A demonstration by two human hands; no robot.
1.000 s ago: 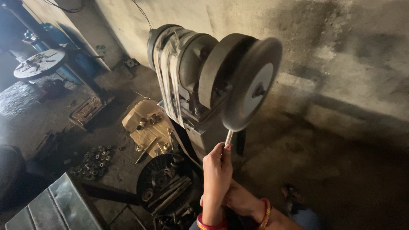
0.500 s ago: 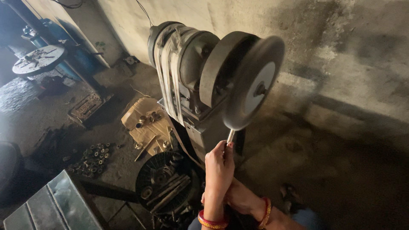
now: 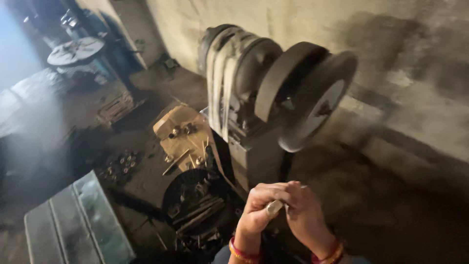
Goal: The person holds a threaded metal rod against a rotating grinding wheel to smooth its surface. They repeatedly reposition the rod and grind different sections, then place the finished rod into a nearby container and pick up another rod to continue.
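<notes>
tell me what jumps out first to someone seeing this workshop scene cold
The big grey grinding wheel dominates the upper middle, mounted on a belt-driven machine against the stained wall. Just below it, at the bottom edge, the left hand and right hand are pressed together around a small metal piece, held clear of the wheel. To the left, a dark round tray of metal parts sits on the floor.

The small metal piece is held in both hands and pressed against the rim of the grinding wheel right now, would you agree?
Not quite. In the head view both hands, left hand and right hand, do hold the small metal piece, but it is well below the grinding wheel, clear of the rim, not pressed against it.
</notes>
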